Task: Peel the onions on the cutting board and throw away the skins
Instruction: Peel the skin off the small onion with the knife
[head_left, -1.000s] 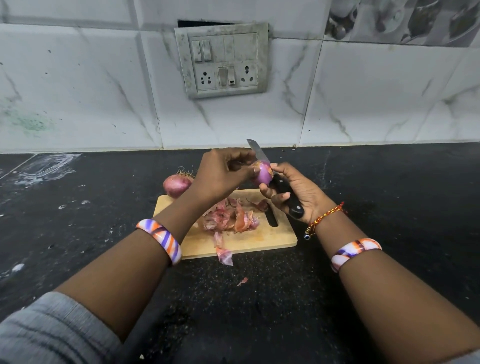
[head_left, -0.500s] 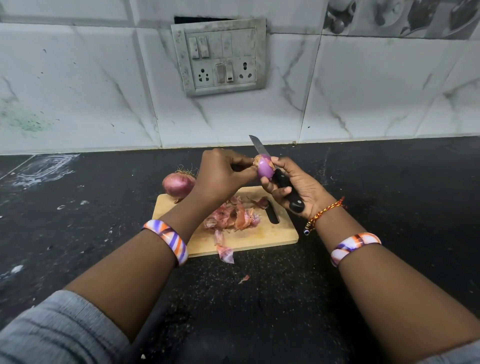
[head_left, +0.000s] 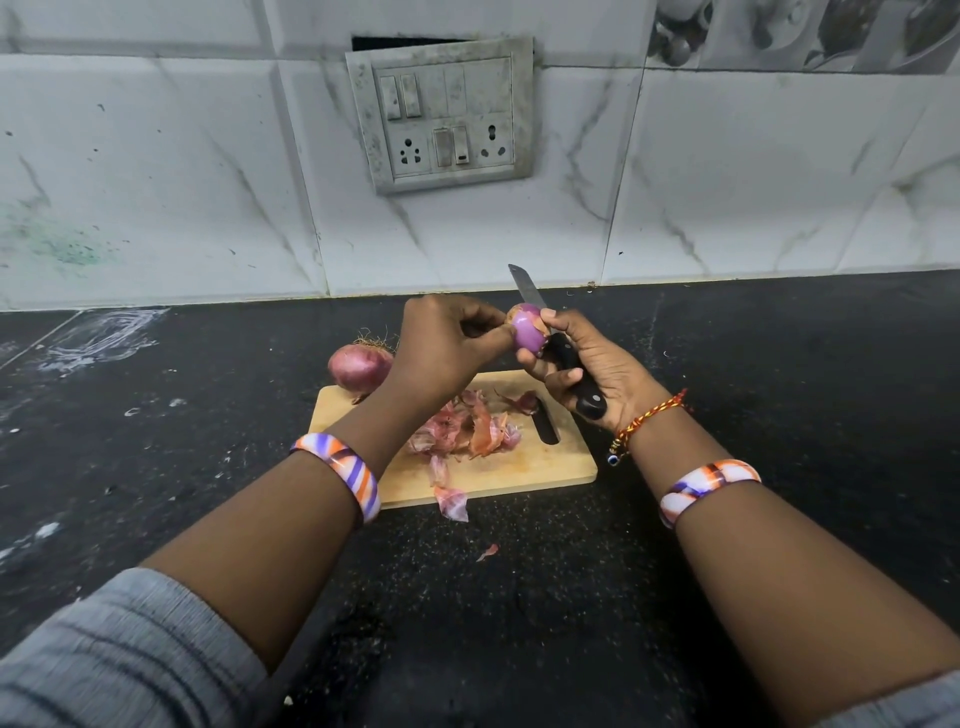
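Clearly, two onions were in view. One small onion, mostly bare and shiny purple with a bit of skin at its top, was held up above the far edge of the cutting board, between both hands. The left hand pinched it from the left with curled fingers, and the right hand touched it from the right with the thumb and fingertips. The right grip was also closed around the black handle of one knife, whose blade pointed up and away, just behind the onion. The second onion, with its dry skin on and roots at its top, sat at the far left corner of the board, behind the left wrist.

One heap of loose skins lay in the middle of the board. One skin piece hung over the near edge onto the black counter, and one small scrap lay on the counter, nearer to the person. Each wrist carried one striped bangle.
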